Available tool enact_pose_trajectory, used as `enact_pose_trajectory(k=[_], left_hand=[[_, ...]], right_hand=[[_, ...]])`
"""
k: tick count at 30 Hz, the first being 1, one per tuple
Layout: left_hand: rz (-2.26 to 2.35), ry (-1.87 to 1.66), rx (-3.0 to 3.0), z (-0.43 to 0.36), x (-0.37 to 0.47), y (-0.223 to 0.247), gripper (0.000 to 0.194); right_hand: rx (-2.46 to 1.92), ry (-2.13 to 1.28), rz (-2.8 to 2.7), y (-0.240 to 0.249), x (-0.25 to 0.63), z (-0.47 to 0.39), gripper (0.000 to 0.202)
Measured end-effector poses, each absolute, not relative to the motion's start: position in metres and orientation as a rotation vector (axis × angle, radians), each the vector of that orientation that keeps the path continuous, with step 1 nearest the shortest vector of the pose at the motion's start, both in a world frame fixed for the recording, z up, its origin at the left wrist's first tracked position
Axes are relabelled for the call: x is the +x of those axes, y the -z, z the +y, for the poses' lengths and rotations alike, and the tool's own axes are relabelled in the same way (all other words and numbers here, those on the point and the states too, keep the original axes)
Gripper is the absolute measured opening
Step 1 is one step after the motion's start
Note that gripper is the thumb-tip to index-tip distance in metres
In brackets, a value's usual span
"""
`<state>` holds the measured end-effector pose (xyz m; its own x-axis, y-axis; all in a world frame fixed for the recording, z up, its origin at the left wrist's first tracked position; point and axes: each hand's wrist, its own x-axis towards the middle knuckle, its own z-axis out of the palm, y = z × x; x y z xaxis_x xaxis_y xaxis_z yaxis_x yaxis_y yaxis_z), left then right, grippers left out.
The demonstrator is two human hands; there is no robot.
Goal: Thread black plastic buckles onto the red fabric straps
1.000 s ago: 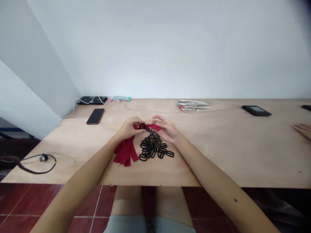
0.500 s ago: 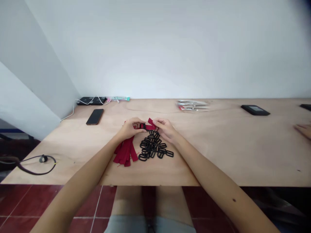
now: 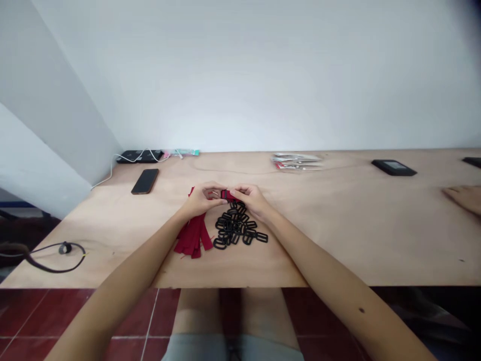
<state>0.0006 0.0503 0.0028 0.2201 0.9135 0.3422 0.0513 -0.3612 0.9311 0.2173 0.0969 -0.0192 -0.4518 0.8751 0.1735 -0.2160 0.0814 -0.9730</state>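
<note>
My forearms slant inward from the lower edge of my view, and my hands nearly meet above the wooden table (image 3: 338, 230). My left hand (image 3: 200, 199) is turned palm inward, fingers curved over the top and thumb reaching along underneath, narrowed to a pinch around a black buckle (image 3: 224, 194). My right hand (image 3: 254, 200) faces it, thumb forward and fingers folded behind, closed on a red strap (image 3: 233, 196) that runs at the buckle. Both pieces sit between my fingertips, just beyond the heap of black buckles (image 3: 235, 225). The bundle of red straps (image 3: 193, 239) lies nearer my left wrist.

My fingertips cover much of the work (the strap's end is somewhere behind my right thumb), so I cannot tell how far it passes through the buckle. My left hand and forearm hide the upper part of the bundle, with only a red tip showing past my knuckles. At the right edge, another person's hand (image 3: 466, 198) is cut off and blurred.
</note>
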Motion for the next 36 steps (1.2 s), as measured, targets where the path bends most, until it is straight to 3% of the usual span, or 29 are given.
enact_pose_trajectory(k=[11,20,36], left_hand=[[0.930,-1.291,1.772,0.046,0.006,-0.004,0.040],[0.925,-1.363,1.622,0.048,0.009,-0.003,0.049],[0.963,-1.457,1.666,0.052,0.007,-0.003,0.046]], right_hand=[[-0.702,-1.384,-1.520,0.017,0.213,0.093,0.041],[-0.655,-1.518,-1.434,0.017,0.211,0.092,0.036],[-0.617,-1.580,-1.278,0.017,0.206,0.090,0.036]])
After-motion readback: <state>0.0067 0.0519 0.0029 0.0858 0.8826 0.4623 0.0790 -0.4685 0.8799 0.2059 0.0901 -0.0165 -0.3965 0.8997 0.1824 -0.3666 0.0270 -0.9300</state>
